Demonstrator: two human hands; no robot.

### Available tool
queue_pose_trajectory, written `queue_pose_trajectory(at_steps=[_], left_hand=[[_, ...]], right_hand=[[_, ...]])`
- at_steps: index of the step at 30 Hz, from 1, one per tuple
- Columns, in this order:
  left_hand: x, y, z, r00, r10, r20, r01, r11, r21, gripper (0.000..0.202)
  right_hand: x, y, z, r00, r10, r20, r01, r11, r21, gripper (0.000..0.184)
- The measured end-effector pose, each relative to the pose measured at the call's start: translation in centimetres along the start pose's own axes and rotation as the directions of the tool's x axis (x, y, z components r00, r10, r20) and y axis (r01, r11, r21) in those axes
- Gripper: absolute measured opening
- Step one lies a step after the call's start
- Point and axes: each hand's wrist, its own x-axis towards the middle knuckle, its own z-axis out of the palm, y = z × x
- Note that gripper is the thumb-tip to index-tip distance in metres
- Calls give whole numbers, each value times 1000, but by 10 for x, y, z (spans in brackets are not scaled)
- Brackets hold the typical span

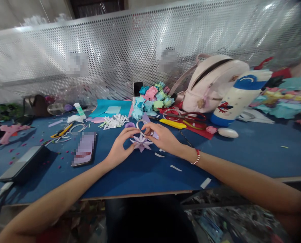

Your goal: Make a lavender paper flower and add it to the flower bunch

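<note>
A pale purple folded paper star (141,143) lies on the blue table (254,148) between my hands. My left hand (120,146) curls around the star's left side, fingertips pinching its upper edge. My right hand (162,136) rests over the star's right side, fingers bent and pinching a thin white tape ring (141,124) just above the star. A red and white bracelet (197,156) sits on my right wrist.
A phone (83,148) and a dark flat device (23,163) lie at left. Behind the hands are paper flowers (152,98), scissors (185,116), a yellow cutter (172,124), a white bottle (237,98), a pink backpack (208,81) and a pink glue gun (12,130). White paper scraps (175,167) dot the table.
</note>
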Motion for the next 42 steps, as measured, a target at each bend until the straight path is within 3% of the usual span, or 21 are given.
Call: queue_pose_trajectory(at_steps=[10, 17, 21, 24, 30, 37, 42], left_hand=[[2, -2, -2, 1000, -2, 30, 3, 1000, -25, 42], [1, -3, -2, 995, -95, 25, 98, 986, -136, 38], [-3, 5, 7, 991, -89, 104, 95, 994, -55, 42], [-4, 12, 12, 989, -27, 144, 24, 999, 21, 45], [-1, 13, 7, 994, 104, 31, -108, 977, 182, 48], [-3, 4, 9, 992, 53, 112, -78, 970, 229, 57], [-3, 3, 9, 993, 52, 105, -75, 971, 226, 54]], right_hand=[[0, 1, -1, 999, 47, -16, -47, 999, 11, 28], [0, 7, 0, 1000, -9, 1, 9, 1000, -22, 27], [0, 4, 0, 1000, -21, -12, 21, 1000, 13, 25], [-1, -2, -1, 999, -46, -17, 47, 999, 25, 29], [-1, -6, -6, 997, 35, -71, -30, 997, 78, 25], [-2, -3, -6, 994, 93, -63, -90, 995, 38, 19], [-4, -2, -6, 994, 101, -44, -100, 995, 10, 20]])
